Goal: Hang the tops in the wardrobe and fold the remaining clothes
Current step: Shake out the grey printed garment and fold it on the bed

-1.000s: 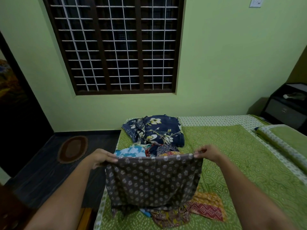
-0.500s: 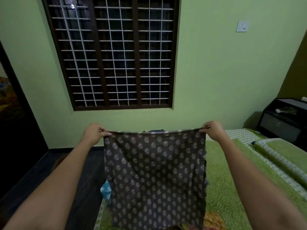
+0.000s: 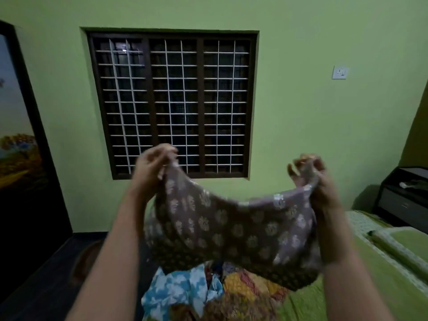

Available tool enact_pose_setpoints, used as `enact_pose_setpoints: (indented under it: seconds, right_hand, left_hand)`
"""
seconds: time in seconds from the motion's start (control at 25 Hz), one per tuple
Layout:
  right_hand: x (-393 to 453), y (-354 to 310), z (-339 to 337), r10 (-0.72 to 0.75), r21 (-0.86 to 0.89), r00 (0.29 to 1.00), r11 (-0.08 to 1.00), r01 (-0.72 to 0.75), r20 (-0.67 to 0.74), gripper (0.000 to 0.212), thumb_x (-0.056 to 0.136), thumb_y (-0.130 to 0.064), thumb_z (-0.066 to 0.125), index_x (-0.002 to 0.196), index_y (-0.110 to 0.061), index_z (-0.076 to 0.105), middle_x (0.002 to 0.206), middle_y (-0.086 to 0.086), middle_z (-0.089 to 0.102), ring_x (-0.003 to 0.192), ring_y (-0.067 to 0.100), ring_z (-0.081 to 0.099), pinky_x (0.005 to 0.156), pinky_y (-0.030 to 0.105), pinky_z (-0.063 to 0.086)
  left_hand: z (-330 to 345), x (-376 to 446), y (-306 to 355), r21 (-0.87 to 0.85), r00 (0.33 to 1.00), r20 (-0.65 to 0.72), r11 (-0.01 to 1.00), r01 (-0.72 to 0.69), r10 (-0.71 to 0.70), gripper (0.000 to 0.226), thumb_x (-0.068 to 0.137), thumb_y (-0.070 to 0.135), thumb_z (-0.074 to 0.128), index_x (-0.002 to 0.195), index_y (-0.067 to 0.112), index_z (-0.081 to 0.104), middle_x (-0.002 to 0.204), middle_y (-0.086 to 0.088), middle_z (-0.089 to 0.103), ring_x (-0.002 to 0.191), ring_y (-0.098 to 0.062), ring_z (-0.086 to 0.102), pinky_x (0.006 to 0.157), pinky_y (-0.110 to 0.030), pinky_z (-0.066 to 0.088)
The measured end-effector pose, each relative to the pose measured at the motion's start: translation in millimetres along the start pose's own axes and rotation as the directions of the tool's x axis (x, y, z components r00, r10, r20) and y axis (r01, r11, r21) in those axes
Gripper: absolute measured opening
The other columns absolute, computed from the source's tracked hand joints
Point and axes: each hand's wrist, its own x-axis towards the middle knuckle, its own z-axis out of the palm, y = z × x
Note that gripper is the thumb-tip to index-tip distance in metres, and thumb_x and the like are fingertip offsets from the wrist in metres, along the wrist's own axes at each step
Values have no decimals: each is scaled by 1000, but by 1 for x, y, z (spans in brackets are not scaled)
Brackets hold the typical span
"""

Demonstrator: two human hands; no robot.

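While I hold the brown printed garment (image 3: 231,228) aloft, left hand (image 3: 150,167) and right hand (image 3: 310,177) each pinching a top corner: green bed (image 3: 361,286) at 5 o'clock, clothes pile (image 3: 208,293) at 6, window (image 3: 172,105) at 12, dark floor (image 3: 46,286) at 8.

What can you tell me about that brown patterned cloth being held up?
The brown printed garment looks like thin soft cotton, dark brown with rows of pale flower-like motifs. It hangs in the air above the bed, sagging in the middle. The left hand and right hand each grip an upper corner. It is blurred.
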Motion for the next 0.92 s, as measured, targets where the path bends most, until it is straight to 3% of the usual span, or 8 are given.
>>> enact_pose_setpoints:
  seconds: [0.08, 0.16, 0.32, 0.48, 0.56, 0.72, 0.8, 0.92]
  right_hand:
    - [20, 34, 47, 139, -136, 990, 982, -133, 33, 36, 45, -43, 93, 69, -26, 72, 73, -6, 66, 64, 6, 61, 63, 20, 54]
    - [26, 55, 77, 178, -146, 978, 976, -161, 110, 37, 47, -44, 92, 71, -24, 72, 72, -2, 67, 62, 9, 63, 60, 21, 54]
    - [19, 60, 80, 171, -76, 973, 984, -161, 152, 31, 54, -36, 89, 72, -19, 70, 73, 4, 68, 62, 15, 66, 59, 26, 56]
    - [16, 61, 69, 218, -141, 967, 970, -199, 135, 31, 66, -26, 83, 83, -14, 59, 85, 6, 65, 73, 16, 66, 65, 26, 55]
    - [12, 57, 63, 162, -342, 984, 931, -126, 79, 25, 75, -16, 75, 88, -17, 53, 85, -1, 62, 74, 12, 62, 69, 24, 53]
    - [-18, 40, 55, 84, -741, 990, 672, 25, 109, 7, 90, -22, 64, 93, -23, 57, 92, -3, 60, 78, 14, 58, 72, 26, 51]
    - [-36, 39, 54, 287, -903, 951, 430, -19, 116, 21, 91, -41, 58, 97, -21, 61, 98, -5, 61, 80, 12, 61, 70, 26, 52]
    - [-60, 46, 40, 685, -983, 722, 52, -177, -94, 45, 85, -54, 60, 108, -15, 62, 102, -5, 67, 86, 15, 67, 76, 27, 55]
  left_hand:
    - [60, 13, -20, 121, 997, 38, 990, 69, -74, 22, 85, 10, 64, 69, 21, 73, 68, 12, 69, 65, -1, 62, 69, -21, 49]
    - [99, 12, -42, -24, 991, 107, 996, 84, -81, 16, 80, 4, 66, 71, 16, 73, 72, 6, 71, 67, -5, 64, 70, -19, 52]
    - [109, 5, -53, -250, 984, 165, 963, 103, -62, 6, 72, 8, 68, 74, 13, 71, 76, -1, 69, 70, -12, 63, 68, -22, 53]
    - [111, 1, -60, -215, 962, 248, 962, 169, -113, 19, 85, -2, 59, 99, 8, 68, 81, -2, 70, 74, -14, 65, 72, -24, 56]
    - [108, 1, -64, -133, 958, 252, 976, 172, -135, 16, 88, -2, 58, 98, 5, 68, 86, -3, 73, 78, -14, 67, 74, -24, 57]
    - [102, 5, -76, -32, 984, 77, 987, 160, -157, 9, 89, 4, 60, 91, 8, 69, 78, 2, 72, 76, -11, 65, 72, -23, 55]
    - [99, 7, -81, -46, 984, 25, 983, 177, -176, 8, 90, 9, 61, 90, 11, 69, 79, 2, 70, 76, -10, 63, 72, -24, 55]
    - [94, 11, -88, 47, 987, -27, 986, 158, -157, 8, 92, 16, 60, 90, 14, 67, 82, 2, 66, 77, -8, 61, 74, -26, 54]
